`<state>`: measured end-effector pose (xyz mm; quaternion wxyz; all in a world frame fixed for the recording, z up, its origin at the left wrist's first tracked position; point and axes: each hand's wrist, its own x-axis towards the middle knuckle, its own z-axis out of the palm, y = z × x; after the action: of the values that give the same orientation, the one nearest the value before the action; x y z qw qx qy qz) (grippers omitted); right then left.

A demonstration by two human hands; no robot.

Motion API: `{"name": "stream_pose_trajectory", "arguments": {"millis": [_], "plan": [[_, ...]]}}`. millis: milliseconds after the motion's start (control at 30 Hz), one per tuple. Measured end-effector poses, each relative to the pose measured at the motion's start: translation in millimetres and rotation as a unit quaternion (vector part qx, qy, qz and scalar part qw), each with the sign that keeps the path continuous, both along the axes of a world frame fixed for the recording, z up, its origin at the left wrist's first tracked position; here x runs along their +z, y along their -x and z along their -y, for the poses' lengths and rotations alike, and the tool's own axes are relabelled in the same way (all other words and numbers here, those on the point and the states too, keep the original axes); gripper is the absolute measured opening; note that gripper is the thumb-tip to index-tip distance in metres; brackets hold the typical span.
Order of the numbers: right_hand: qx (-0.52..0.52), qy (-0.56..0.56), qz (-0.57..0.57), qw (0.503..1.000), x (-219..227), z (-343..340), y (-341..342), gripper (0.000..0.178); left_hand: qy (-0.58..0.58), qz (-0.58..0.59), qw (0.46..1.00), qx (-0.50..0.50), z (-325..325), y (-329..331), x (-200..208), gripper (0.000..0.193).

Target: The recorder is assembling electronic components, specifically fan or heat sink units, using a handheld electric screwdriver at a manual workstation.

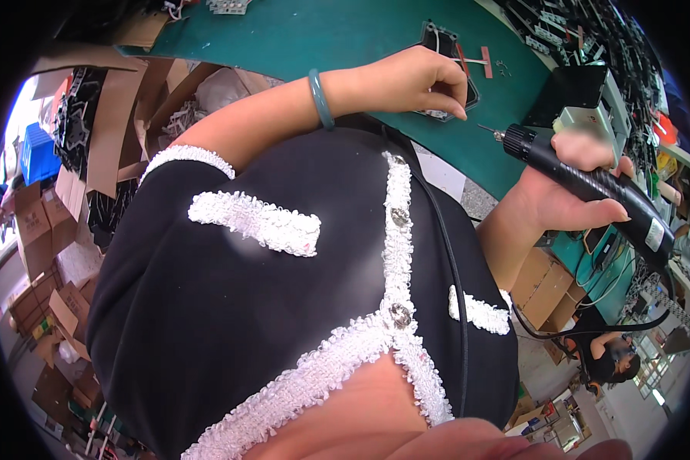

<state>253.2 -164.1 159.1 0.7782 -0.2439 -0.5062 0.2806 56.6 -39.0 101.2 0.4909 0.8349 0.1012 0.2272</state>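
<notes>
My right hand is wrapped round a black electric screwdriver, and its thin bit points left toward my other hand. A dark cable runs from the tool's rear end. Over the green table my left hand is closed, thumb and fingertips curled together; whatever they hold, if anything, is too small to make out. Beneath and behind that hand lies a dark flat housing with wires, partly covered by the hand. Beside it are a reddish T-shaped piece and several tiny screws.
A black-and-metal box-shaped device stands on the green table behind the screwdriver. Dark metal parts are heaped at the far right. Open cardboard boxes crowd the left side. Another person is at the lower right.
</notes>
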Motion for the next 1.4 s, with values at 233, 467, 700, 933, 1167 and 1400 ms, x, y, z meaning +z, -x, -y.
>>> {"name": "stream_pose_trajectory", "arguments": {"millis": [233, 467, 700, 933, 1167, 1400], "plan": [[0.063, -0.019, 0.031, 0.997, 8.5, -20.1, 20.3, 0.065, -0.042, 0.065, 0.997, 0.025, 12.6, 5.9, 6.0, 0.021], [0.057, -0.009, 0.038, 0.998, 9.3, -19.3, 20.4, 0.065, -0.11, 0.103, 0.987, 0.054, 16.3, 8.3, 8.1, 0.032], [0.048, -0.059, 0.034, 0.997, 6.8, -33.9, 36.9, 0.07, -0.203, 0.079, 0.974, 0.067, 11.8, 6.3, 13.4, 0.039], [-0.07, 0.045, 0.113, 0.99, -11.8, -40.4, 60.1, 0.066, -0.201, 0.029, 0.976, 0.082, -11.2, 22.4, -31.8, 0.053], [-0.062, 0.076, 0.102, 0.99, -25.7, -42.8, 67.1, 0.062, -0.237, -0.013, 0.967, 0.09, -7.8, 23.4, -48.4, 0.047], [-0.047, 0.099, 0.113, 0.988, -28.9, -39.8, 69.7, 0.062, -0.222, -0.009, 0.971, 0.086, -8.2, 20.9, -52.0, 0.046]]}}
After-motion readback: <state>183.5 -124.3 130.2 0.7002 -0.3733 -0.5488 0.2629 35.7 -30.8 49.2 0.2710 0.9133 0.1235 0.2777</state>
